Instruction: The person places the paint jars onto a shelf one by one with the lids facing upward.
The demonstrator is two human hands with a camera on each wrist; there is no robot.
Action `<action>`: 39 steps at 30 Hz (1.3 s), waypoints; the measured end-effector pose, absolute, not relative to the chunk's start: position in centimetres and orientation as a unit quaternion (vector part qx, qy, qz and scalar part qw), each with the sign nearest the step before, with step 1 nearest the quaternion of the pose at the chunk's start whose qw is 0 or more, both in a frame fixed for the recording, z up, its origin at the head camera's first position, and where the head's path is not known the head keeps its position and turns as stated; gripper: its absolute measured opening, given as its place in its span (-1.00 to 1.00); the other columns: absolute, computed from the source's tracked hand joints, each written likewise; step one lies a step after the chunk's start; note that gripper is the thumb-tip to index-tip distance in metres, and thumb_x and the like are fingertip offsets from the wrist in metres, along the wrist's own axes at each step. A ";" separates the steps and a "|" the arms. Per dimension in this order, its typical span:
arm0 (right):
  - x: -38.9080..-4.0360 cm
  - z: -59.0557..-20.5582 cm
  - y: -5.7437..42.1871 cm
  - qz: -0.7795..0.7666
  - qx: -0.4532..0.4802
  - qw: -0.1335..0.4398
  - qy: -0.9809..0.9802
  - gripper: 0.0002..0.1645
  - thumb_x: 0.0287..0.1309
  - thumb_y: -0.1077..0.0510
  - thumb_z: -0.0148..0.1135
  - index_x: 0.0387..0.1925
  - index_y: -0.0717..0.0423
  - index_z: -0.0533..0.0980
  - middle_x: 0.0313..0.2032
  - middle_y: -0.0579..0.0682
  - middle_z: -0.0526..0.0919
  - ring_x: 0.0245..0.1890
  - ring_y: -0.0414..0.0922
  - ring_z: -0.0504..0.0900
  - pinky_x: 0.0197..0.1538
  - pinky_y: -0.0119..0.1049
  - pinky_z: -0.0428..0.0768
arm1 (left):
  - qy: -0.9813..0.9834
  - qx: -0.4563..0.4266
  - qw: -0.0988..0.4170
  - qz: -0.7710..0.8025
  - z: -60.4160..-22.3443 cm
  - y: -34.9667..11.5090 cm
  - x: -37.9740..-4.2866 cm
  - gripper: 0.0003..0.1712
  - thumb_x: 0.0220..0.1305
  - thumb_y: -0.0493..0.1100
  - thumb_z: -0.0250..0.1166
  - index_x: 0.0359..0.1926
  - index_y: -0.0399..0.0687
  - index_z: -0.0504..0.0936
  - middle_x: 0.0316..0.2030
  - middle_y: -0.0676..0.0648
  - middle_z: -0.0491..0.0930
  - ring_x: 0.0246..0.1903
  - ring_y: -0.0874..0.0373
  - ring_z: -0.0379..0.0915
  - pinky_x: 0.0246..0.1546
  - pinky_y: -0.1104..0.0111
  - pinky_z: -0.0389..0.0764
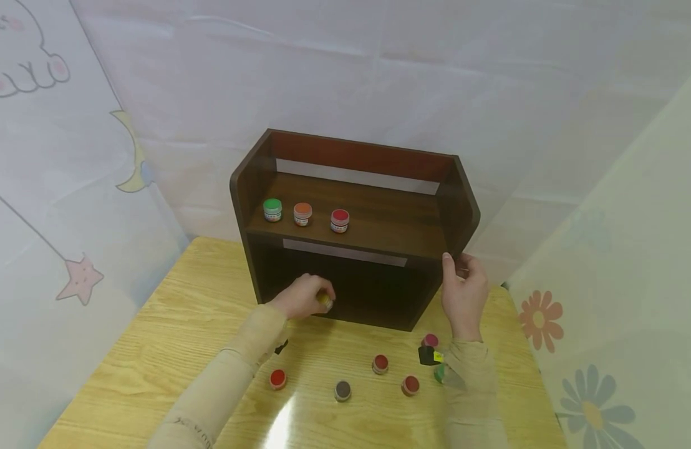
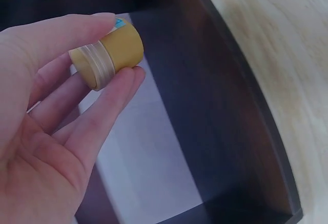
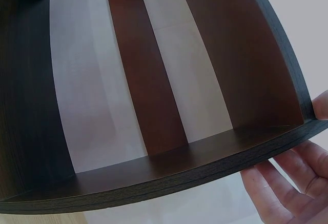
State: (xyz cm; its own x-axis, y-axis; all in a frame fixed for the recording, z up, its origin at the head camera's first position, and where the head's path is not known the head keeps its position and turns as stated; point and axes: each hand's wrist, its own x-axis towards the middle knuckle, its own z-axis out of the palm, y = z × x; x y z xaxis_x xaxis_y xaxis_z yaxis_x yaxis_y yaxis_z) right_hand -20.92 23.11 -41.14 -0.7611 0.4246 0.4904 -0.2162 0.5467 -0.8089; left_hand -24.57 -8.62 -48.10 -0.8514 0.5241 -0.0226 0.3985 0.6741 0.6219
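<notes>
My left hand (image 1: 302, 297) pinches a small yellow paint jar (image 2: 123, 47) between thumb and fingers, in front of the lower compartment of a dark brown wooden shelf (image 1: 393, 221). The jar is tilted on its side in the left wrist view. At the shelf's right side, my right hand (image 1: 464, 298) grips the panel edge, thumb at the front and fingers around the outer side. On the upper board stand a green jar (image 1: 272, 210), an orange jar (image 1: 303, 214) and a red jar (image 1: 340, 221), in a row toward the left.
Several more jars are on the wooden table (image 1: 171, 324) before the shelf: a bright red jar (image 1: 277, 379), a dark grey jar (image 1: 342, 391), two dark red ones and a magenta jar (image 1: 430, 340). My right wrist partly hides a green jar (image 1: 439, 373). Printed cloth hangs behind.
</notes>
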 end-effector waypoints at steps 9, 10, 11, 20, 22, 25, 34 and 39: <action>-21.0 -41.3 23.2 0.473 -0.060 0.345 -0.808 -0.56 0.40 0.00 0.25 -0.11 0.38 0.61 -0.21 0.21 0.64 -0.30 -0.07 0.58 -0.17 -0.39 0.46 | 0.901 0.283 0.077 0.320 -46.3 -8.4 -24.1 -0.77 0.20 -0.28 0.50 -0.10 -0.12 0.75 -0.17 0.00 0.68 -0.32 0.19 0.51 -0.32 0.36 0.59; -21.0 -41.3 23.2 0.474 -0.060 0.345 -0.808 -0.55 0.40 -0.01 0.25 -0.11 0.38 0.61 -0.20 0.21 0.64 -0.29 -0.06 0.58 -0.17 -0.38 0.47 | 0.900 0.287 0.074 0.320 -46.1 -8.3 -24.0 -0.77 0.20 -0.28 0.50 -0.10 -0.13 0.75 -0.18 0.00 0.68 -0.33 0.19 0.51 -0.32 0.36 0.59; -21.0 -41.4 23.3 0.474 -0.060 0.344 -0.808 -0.55 0.40 -0.02 0.25 -0.11 0.38 0.61 -0.20 0.21 0.65 -0.29 -0.05 0.58 -0.17 -0.38 0.47 | 0.898 0.291 0.072 0.321 -45.9 -8.3 -24.0 -0.77 0.21 -0.27 0.50 -0.10 -0.13 0.76 -0.18 0.00 0.68 -0.33 0.19 0.52 -0.32 0.36 0.59; -21.0 -41.4 23.3 0.478 -0.062 0.337 -0.808 -0.50 0.41 -0.05 0.23 -0.06 0.38 0.60 -0.18 0.23 0.65 -0.26 -0.04 0.59 -0.18 -0.36 0.47 | 0.897 0.311 0.051 0.309 -43.6 -7.8 -23.5 -0.72 0.22 -0.21 0.50 -0.04 -0.10 0.73 -0.15 0.06 0.70 -0.28 0.29 0.56 -0.26 0.44 0.59; -20.9 -41.4 23.3 0.479 -0.062 0.337 -0.808 -0.50 0.41 -0.05 0.23 -0.06 0.38 0.60 -0.18 0.23 0.65 -0.26 -0.04 0.59 -0.18 -0.36 0.47 | 0.897 0.314 0.047 0.307 -43.0 -7.8 -23.3 -0.71 0.22 -0.21 0.50 -0.04 -0.10 0.72 -0.15 0.07 0.70 -0.27 0.31 0.57 -0.24 0.47 0.60; -21.0 -41.4 23.3 0.480 -0.062 0.336 -0.808 -0.51 0.41 -0.04 0.24 -0.06 0.38 0.60 -0.18 0.23 0.66 -0.26 -0.05 0.59 -0.19 -0.36 0.47 | 0.897 0.321 0.036 0.301 -42.0 -7.6 -23.1 -0.72 0.22 -0.21 0.50 -0.05 -0.11 0.71 -0.17 0.09 0.70 -0.27 0.33 0.58 -0.24 0.49 0.59; -21.0 -41.4 23.2 0.477 -0.065 0.334 -0.810 -0.52 0.42 -0.04 0.23 -0.05 0.37 0.61 -0.18 0.23 0.66 -0.25 -0.01 0.60 -0.18 -0.32 0.47 | 0.890 0.345 0.004 0.298 -38.8 -7.5 -22.2 -0.70 0.21 -0.20 0.51 -0.03 -0.14 0.76 -0.21 0.09 0.71 -0.33 0.33 0.59 -0.28 0.48 0.61; -20.9 -41.4 23.2 0.478 -0.064 0.336 -0.809 -0.53 0.42 -0.03 0.23 -0.05 0.37 0.61 -0.19 0.22 0.65 -0.27 -0.04 0.59 -0.19 -0.33 0.47 | 0.890 0.352 -0.016 0.288 -37.4 -7.5 -21.9 -0.68 0.21 -0.17 0.52 -0.01 -0.10 0.78 -0.30 0.14 0.69 -0.46 0.34 0.50 -0.37 0.45 0.59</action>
State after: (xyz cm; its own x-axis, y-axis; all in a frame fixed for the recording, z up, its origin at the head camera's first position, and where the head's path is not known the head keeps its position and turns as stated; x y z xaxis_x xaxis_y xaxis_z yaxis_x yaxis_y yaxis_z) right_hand -20.94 23.20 -41.37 -0.7663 0.4250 0.4819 -0.2164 0.5355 -0.8164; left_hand -21.88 -7.53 -37.35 -0.7515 0.6179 0.2314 0.6362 0.5858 0.5021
